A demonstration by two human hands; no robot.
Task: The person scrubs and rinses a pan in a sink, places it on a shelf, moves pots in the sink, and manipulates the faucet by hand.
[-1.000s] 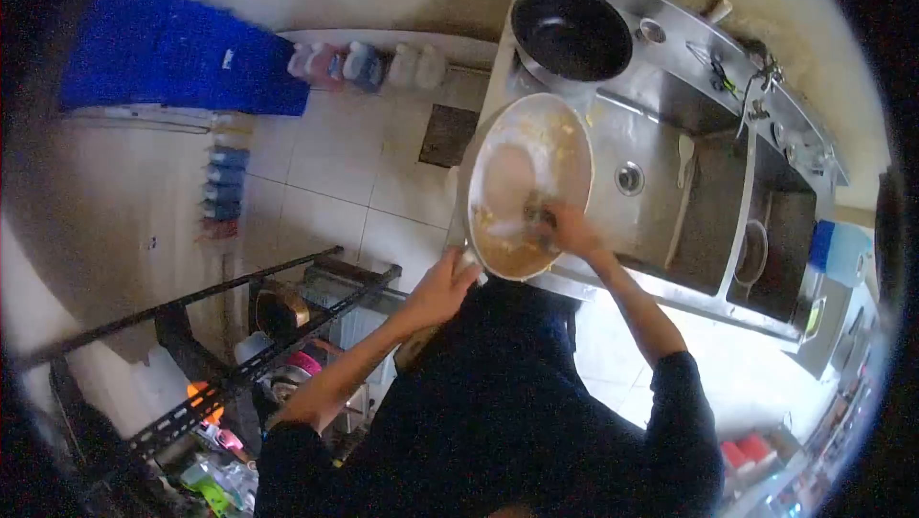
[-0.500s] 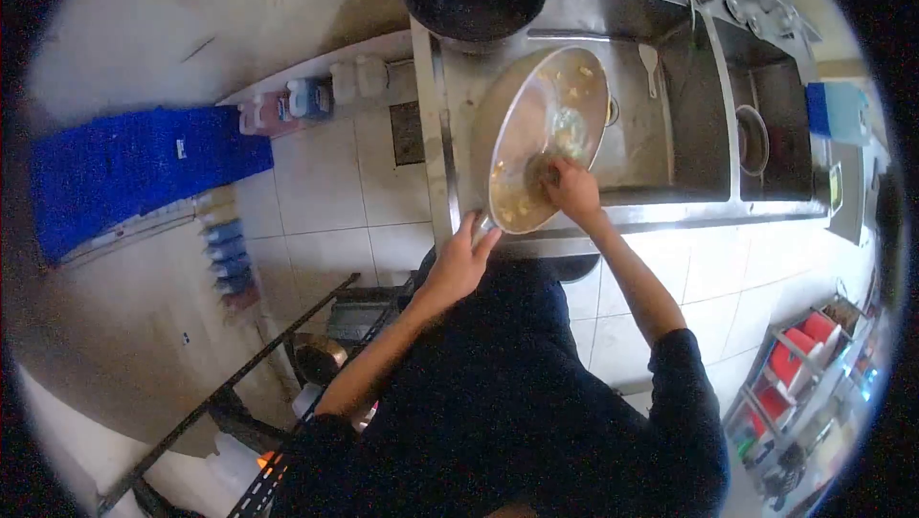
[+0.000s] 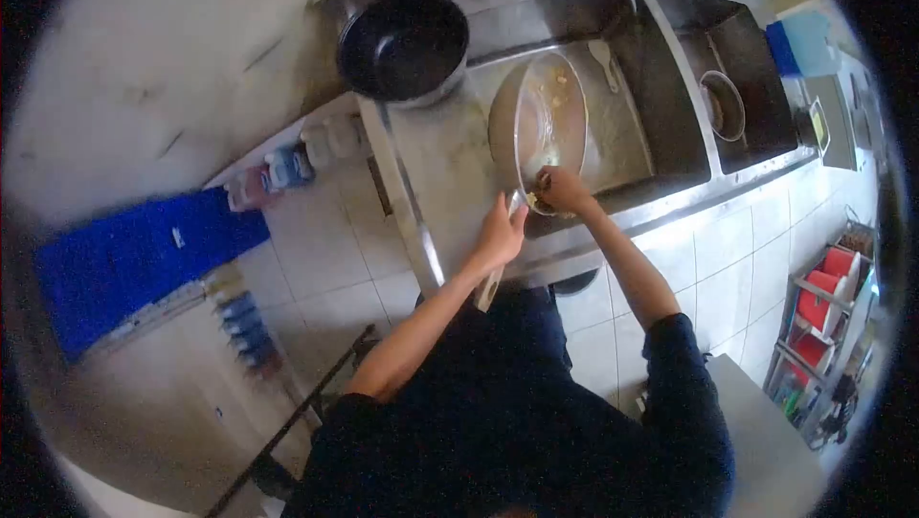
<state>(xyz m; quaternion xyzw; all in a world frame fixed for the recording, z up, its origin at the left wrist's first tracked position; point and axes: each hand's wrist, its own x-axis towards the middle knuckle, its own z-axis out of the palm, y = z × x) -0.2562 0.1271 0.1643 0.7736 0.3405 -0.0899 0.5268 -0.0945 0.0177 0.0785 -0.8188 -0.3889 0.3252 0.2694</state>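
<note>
A frying pan (image 3: 565, 130) is tilted on its side over the sink basin, with watery liquid and yellowish food bits inside it. My left hand (image 3: 500, 236) is closed around its handle (image 3: 489, 288), which points down toward my body. My right hand (image 3: 563, 191) reaches into the near end of the pan, fingers closed on a dark round scrubber (image 3: 544, 179) pressed against the inner surface. The fingers partly cover the scrubber, so its material is hard to tell.
A large black pan (image 3: 402, 49) sits at the sink's left edge. A white spatula (image 3: 603, 64) lies in the basin (image 3: 627, 140). A second basin to the right holds a round strainer-like item (image 3: 723, 106). Bottles (image 3: 287, 166) line the wall at left.
My view has shifted, moving the sink left in the picture. The pan is turned more edge-on, and my right hand with the scrubber has moved toward the pan's near rim.
</note>
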